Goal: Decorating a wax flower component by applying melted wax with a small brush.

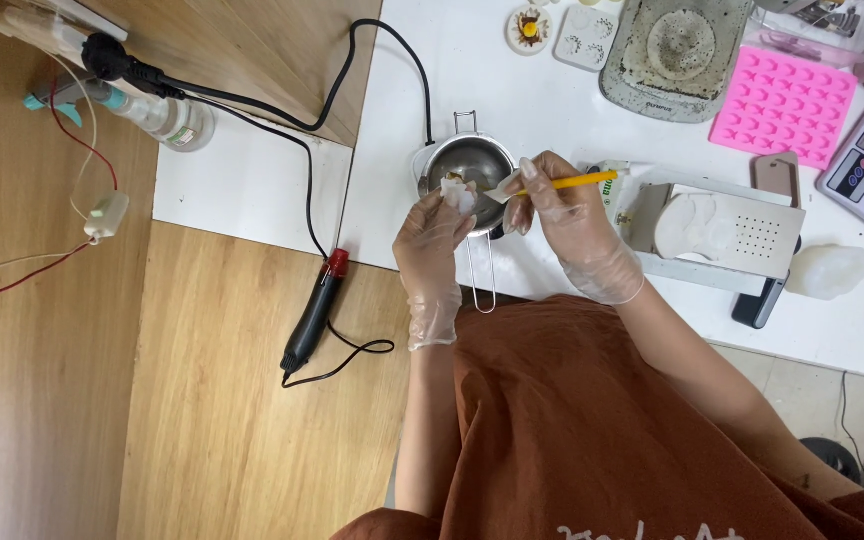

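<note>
Lying left-right, the yellow tool (564,182) is gripped by the right hand (567,225), tip left over the pot (472,165); a white lump (457,195) is pinched by the left hand (432,245).

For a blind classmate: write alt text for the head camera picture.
Two gloved hands work over a small metal pot on a white table: the left hand holds a small white lump, the right hand a yellow-handled tool. A pink mould lies beyond.

Bright, even overhead light, soft shadows, sharp pic w/ slight wide-angle edge stretch.
</note>
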